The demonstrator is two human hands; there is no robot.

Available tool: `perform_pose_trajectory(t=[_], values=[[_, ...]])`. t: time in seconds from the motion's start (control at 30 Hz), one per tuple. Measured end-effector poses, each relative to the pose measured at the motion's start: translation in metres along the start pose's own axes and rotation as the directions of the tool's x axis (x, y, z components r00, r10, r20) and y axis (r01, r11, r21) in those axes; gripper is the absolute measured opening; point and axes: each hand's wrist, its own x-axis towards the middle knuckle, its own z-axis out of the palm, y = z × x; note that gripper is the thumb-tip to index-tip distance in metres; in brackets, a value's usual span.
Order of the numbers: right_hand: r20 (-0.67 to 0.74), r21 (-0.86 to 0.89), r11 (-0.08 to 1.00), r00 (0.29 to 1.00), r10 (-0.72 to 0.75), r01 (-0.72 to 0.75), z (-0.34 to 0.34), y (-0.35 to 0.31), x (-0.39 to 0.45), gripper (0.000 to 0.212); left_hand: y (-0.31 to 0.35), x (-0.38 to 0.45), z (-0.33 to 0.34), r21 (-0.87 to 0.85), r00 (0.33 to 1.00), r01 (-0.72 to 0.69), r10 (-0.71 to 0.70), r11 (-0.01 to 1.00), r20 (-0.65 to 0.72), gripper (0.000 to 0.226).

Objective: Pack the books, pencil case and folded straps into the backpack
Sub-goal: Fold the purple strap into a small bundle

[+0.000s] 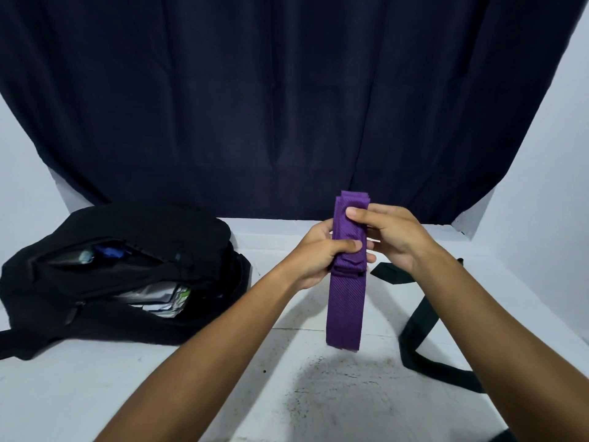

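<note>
Folding the purple strap (pixel 346 272) in mid-air, with 1 loose tail dangling and plenty that could slip.

Both hands are on it: the left hand (pixel 322 256) is wrapped around the folded bundle, thumb clamped across the front, while the right hand (pixel 393 237) pinches the upper layers flat with its thumb. Below the grip, a long tail hangs free above the white counter (pixel 95 387). My worry is that stack of layers: ease either thumb and I'd expect the folds to spring open or fan out. The black backpack (pixel 127 269) lies open well to the left, books and papers showing in its mouth, so the carry across is a stretch. A dark strap (pixel 417 330) sprawls unfolded on the counter at right, where it could snag a forearm.
</note>
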Motion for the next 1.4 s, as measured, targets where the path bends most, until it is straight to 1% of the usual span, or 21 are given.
perform_pose_trajectory(t=[0.1,0.17,0.2,0.27,0.3,0.33,0.37,0.4,0.43,0.47,0.5,0.53,0.6,0.67,0.73,0.87,0.97,1.03,1.2,1.3,1.4], values=[[-0.043,0.038,0.998,0.997,-0.057,0.058,0.001,0.000,0.002,0.016,-0.002,0.000,0.002,0.047,0.999,0.020,-0.017,0.999,-0.047,0.028],[-0.064,0.079,0.993,0.994,-0.083,0.088,0.000,-0.004,0.003,0.012,-0.006,-0.001,0.001,0.152,0.987,0.026,-0.001,0.988,-0.160,0.018],[-0.077,0.100,0.989,0.992,-0.099,0.106,-0.001,-0.006,0.003,0.012,-0.009,-0.001,-0.001,0.215,0.962,0.024,0.036,0.976,-0.271,0.019],[-0.103,0.127,0.981,0.986,-0.133,0.146,-0.003,-0.011,0.003,0.014,-0.018,-0.003,-0.009,0.274,0.847,0.051,0.103,0.961,-0.522,0.034],[-0.107,0.137,0.977,0.983,-0.149,0.163,-0.004,-0.014,0.002,0.015,-0.023,-0.005,-0.014,0.245,0.818,0.110,0.052,0.963,-0.572,0.041],[-0.104,0.146,0.973,0.981,-0.166,0.181,-0.004,-0.015,0.001,0.016,-0.030,-0.008,-0.018,0.187,0.832,0.211,-0.076,0.960,-0.550,0.051],[-0.095,0.151,0.970,0.979,-0.180,0.193,-0.004,-0.015,-0.001,0.016,-0.036,-0.012,-0.019,0.112,0.858,0.325,-0.243,0.939,-0.453,0.061],[-0.080,0.144,0.969,0.978,-0.192,0.202,-0.002,-0.015,-0.003,0.016,-0.040,-0.016,-0.018,0.022,0.864,0.424,-0.397,0.905,-0.310,0.071],[-0.058,0.129,0.970,0.978,-0.200,0.206,0.000,-0.015,-0.007,0.015,-0.044,-0.017,-0.018,-0.090,0.857,0.481,-0.489,0.872,-0.162,0.080],[-0.033,0.111,0.972,0.978,-0.205,0.207,0.002,-0.012,-0.010,0.015,-0.047,-0.017,-0.018,-0.213,0.856,0.494,-0.514,0.843,-0.047,0.086],[-0.005,0.096,0.974,0.979,-0.205,0.205,0.005,-0.010,-0.014,0.015,-0.047,-0.014,-0.019,-0.334,0.867,0.477,-0.498,0.813,0.027,0.088],[0.022,0.084,0.977,0.979,-0.201,0.198,0.007,-0.007,-0.019,0.015,-0.046,-0.012,-0.019,-0.446,0.883,0.443,-0.464,0.778,0.067,0.088],[0.083,0.080,0.982,0.981,-0.176,0.170,0.011,0.001,-0.029,0.017,-0.037,-0.005,-0.023,-0.587,0.923,0.340,-0.381,0.735,0.058,0.083],[0.133,0.097,0.988,0.982,-0.135,0.123,0.015,0.012,-0.038,0.024,-0.023,0.002,-0.027,-0.575,0.951,0.250,-0.308,0.779,-0.003,0.075],[0.154,0.116,0.991,0.984,-0.086,0.068,0.016,0.023,-0.044,0.030,-0.011,0.007,-0.028,-0.522,0.963,0.212,-0.267,0.826,-0.032,0.068],[0.225,0.072,0.997,0.974,0.024,-0.041,0.015,0.040,-0.052,0.032,0.001,0.009,-0.029,-0.458,0.984,0.166,-0.180,0.873,0.015,0.056],[0.267,0.049,0.998,0.963,0.034,-0.049,0.011,0.043,-0.054,0.035,-0.003,0.007,-0.033,-0.403,0.988,0.155,-0.148,0.902,0.049,0.056],[0.242,0.070,0.997,0.970,0.016,-0.033,0.008,0.039,-0.052,0.036,-0.008,0.004,-0.035,-0.364,0.986,0.167,-0.146,0.916,0.085,0.062],[0.148,0.103,0.995,0.989,-0.013,-0.003,0.005,0.028,-0.041,0.033,-0.014,-0.006,-0.035,-0.351,0.978,0.148,-0.085,0.924,0.189,0.059],[0.095,0.046,0.999,0.995,-0.019,0.015,0.009,0.024,-0.037,0.021,-0.016,-0.008,-0.035,-0.335,0.970,0.143,-0.065,0.931,0.234,0.067],[0.053,0.022,1.000,0.998,-0.021,0.020,0.015,0.024,-0.034,0.017,-0.019,-0.009,-0.032,-0.301,0.964,0.139,-0.060,0.944,0.258,0.079]])
